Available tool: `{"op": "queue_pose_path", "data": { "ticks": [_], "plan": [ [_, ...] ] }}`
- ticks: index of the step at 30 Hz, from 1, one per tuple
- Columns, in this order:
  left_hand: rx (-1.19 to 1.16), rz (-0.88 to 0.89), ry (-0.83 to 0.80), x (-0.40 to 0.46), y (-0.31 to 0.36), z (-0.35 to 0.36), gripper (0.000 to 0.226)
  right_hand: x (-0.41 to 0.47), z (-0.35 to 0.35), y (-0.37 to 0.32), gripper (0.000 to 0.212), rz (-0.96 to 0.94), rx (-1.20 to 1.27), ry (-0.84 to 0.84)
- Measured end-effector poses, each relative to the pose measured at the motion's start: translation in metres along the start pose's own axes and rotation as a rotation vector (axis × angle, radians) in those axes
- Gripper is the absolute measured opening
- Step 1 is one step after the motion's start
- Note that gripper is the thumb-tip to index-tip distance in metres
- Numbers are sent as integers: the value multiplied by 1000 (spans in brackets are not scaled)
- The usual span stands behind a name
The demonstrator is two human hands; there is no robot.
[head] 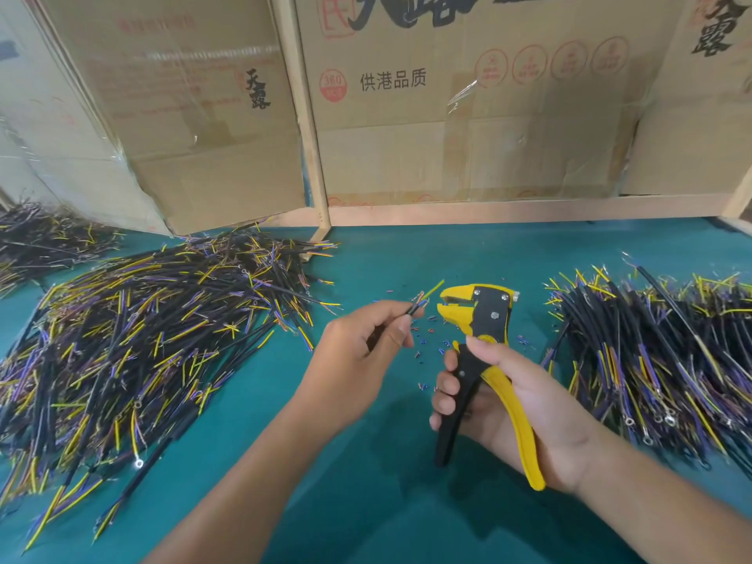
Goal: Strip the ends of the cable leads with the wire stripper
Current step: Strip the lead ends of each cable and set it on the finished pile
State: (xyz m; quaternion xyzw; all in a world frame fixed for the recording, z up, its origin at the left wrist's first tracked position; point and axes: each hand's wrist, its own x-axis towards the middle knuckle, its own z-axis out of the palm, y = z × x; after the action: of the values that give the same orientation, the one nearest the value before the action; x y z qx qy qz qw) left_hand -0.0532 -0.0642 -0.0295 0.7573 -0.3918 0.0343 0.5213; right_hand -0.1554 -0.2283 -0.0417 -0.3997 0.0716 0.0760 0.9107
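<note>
Cable piles [134, 343] cut off at 9 & 3 o'clock; held cable [415, 309] mostly hidden in left hand [358, 360]; stripped tips too small to tell.

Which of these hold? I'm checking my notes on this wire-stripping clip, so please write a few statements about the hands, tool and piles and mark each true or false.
1. The right hand holds the wire stripper. True.
2. The left hand is empty. False: it pinches a cable.
3. The cable's leads sit clamped in the stripper's jaws. False: they are beside the jaws, apart from them.
4. Cable piles lie on both sides of the hands. True.
5. The table is red. False: it is teal green.
</note>
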Motion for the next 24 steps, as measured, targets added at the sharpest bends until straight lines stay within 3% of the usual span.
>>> {"op": "queue_pose_path", "data": {
  "ticks": [3,10,24],
  "plan": [
    [-43,-41,-52,-3,-1,7,16,-1,3,7,26,-67,10,22],
    [-10,-25,-197,-11,1,27,8,0,1,6,24,-324,-239,307],
    [125,51,-267,-11,5,16,4,0,-4,1,22,-320,-369,348]
  ]
}}
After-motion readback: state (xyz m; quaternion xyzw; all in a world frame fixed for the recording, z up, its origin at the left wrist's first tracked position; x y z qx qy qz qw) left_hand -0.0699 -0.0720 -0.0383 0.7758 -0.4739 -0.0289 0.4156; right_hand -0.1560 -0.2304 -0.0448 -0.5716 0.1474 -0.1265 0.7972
